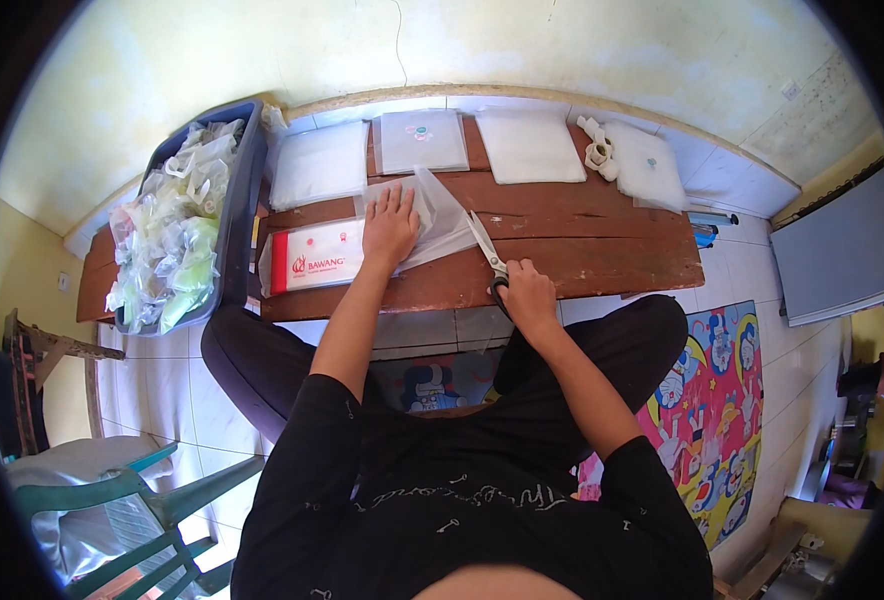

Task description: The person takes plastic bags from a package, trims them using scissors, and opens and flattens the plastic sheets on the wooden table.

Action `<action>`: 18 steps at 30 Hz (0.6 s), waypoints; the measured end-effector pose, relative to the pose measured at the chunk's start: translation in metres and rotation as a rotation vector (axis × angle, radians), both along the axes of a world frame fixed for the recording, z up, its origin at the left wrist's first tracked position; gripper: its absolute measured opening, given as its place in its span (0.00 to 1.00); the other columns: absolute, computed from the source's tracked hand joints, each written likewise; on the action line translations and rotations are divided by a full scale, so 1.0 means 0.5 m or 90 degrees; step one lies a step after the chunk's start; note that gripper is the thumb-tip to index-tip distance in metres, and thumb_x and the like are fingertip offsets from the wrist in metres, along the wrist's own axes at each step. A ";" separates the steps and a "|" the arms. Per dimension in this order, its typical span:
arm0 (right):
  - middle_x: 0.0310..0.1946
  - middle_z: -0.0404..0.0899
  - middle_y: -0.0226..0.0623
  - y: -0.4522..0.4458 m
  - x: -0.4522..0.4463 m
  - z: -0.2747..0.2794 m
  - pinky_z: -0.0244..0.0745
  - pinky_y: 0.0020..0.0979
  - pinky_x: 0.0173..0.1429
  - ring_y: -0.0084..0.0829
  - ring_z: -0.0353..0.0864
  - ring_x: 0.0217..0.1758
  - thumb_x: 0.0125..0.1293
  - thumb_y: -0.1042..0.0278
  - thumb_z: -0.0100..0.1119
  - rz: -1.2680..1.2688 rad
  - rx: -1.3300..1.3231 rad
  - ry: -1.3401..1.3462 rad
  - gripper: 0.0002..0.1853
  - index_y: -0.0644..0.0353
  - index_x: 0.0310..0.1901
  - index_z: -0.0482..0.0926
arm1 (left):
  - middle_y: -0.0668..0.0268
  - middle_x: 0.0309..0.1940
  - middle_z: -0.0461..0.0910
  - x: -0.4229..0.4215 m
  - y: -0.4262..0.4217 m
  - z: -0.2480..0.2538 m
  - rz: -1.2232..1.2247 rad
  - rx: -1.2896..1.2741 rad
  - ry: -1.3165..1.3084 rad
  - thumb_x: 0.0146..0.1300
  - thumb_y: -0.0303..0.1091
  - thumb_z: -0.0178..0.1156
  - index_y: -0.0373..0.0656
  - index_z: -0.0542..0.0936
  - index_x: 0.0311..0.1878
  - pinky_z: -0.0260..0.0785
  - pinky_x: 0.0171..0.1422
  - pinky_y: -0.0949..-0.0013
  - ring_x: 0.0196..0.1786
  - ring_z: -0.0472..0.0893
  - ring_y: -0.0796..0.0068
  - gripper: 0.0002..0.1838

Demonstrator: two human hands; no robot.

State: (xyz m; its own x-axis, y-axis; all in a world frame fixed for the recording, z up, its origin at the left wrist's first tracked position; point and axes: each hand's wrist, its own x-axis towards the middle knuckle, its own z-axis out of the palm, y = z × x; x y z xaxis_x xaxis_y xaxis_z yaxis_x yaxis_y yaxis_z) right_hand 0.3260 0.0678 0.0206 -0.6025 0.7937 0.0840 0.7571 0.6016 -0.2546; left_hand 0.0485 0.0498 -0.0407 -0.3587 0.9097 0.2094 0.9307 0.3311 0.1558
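My left hand (392,225) lies flat with its fingers stretched out, pressing on a clear plastic sheet (449,222). Under and beside that hand is a plastic packet with a red end printed "BAWANG" (307,258). In my right hand (528,300) is a pair of scissors (490,250), gripped by the black handles. Its pale blades point up and away from me, just right of the sheet, and look close together. Whether they touch the plastic's edge I cannot tell.
Along the back of the brown wooden bench (602,250) lie stacks of clear bags (530,145) and a white roll of ties (599,150). A dark tub (234,210) heaped with plastic pieces stands left. A green chair (162,510) and a colourful mat (712,430) flank me.
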 end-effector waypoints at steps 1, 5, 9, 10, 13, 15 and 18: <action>0.39 0.77 0.46 -0.001 0.004 -0.001 0.80 0.46 0.41 0.51 0.84 0.36 0.56 0.56 0.70 0.002 -0.001 0.004 0.19 0.62 0.38 0.75 | 0.61 0.76 0.56 -0.001 0.001 0.000 0.002 -0.001 -0.002 0.73 0.48 0.40 0.51 0.63 0.74 0.46 0.79 0.52 0.77 0.56 0.59 0.28; 0.38 0.77 0.46 -0.008 0.016 -0.004 0.80 0.46 0.40 0.51 0.84 0.36 0.55 0.56 0.70 0.001 0.003 -0.003 0.19 0.62 0.39 0.75 | 0.62 0.76 0.56 0.000 0.000 0.004 0.009 0.000 -0.022 0.72 0.47 0.39 0.51 0.63 0.73 0.42 0.80 0.53 0.78 0.55 0.62 0.28; 0.38 0.77 0.46 -0.009 0.016 0.003 0.80 0.46 0.40 0.51 0.84 0.36 0.55 0.57 0.70 0.001 0.000 0.009 0.19 0.62 0.38 0.75 | 0.62 0.76 0.56 0.002 -0.003 0.005 0.005 0.000 -0.026 0.73 0.48 0.39 0.51 0.63 0.73 0.42 0.80 0.53 0.78 0.55 0.61 0.28; 0.39 0.77 0.46 -0.005 0.010 0.003 0.80 0.46 0.40 0.51 0.84 0.36 0.55 0.57 0.70 0.000 0.002 0.007 0.19 0.62 0.38 0.75 | 0.62 0.76 0.56 0.001 -0.001 0.004 0.004 0.001 -0.022 0.73 0.47 0.39 0.51 0.63 0.73 0.42 0.80 0.53 0.78 0.54 0.61 0.28; 0.39 0.76 0.46 -0.002 -0.013 0.001 0.80 0.45 0.40 0.51 0.84 0.36 0.55 0.57 0.70 0.006 -0.001 0.003 0.20 0.63 0.38 0.75 | 0.62 0.76 0.56 0.001 0.000 0.002 0.004 0.006 -0.016 0.73 0.47 0.39 0.50 0.63 0.74 0.42 0.80 0.53 0.78 0.54 0.61 0.29; 0.39 0.76 0.47 0.000 -0.024 -0.003 0.81 0.45 0.40 0.51 0.84 0.36 0.55 0.57 0.70 0.016 -0.006 0.000 0.20 0.63 0.38 0.74 | 0.62 0.76 0.56 0.001 -0.001 0.001 0.003 0.006 -0.017 0.73 0.47 0.39 0.50 0.63 0.74 0.42 0.80 0.53 0.78 0.54 0.61 0.29; 0.39 0.76 0.48 0.009 -0.035 -0.013 0.78 0.49 0.41 0.54 0.82 0.37 0.55 0.55 0.70 -0.002 -0.024 0.016 0.21 0.63 0.39 0.75 | 0.61 0.76 0.56 -0.002 -0.001 0.001 0.000 0.012 -0.010 0.73 0.47 0.39 0.50 0.63 0.74 0.44 0.79 0.52 0.77 0.55 0.60 0.28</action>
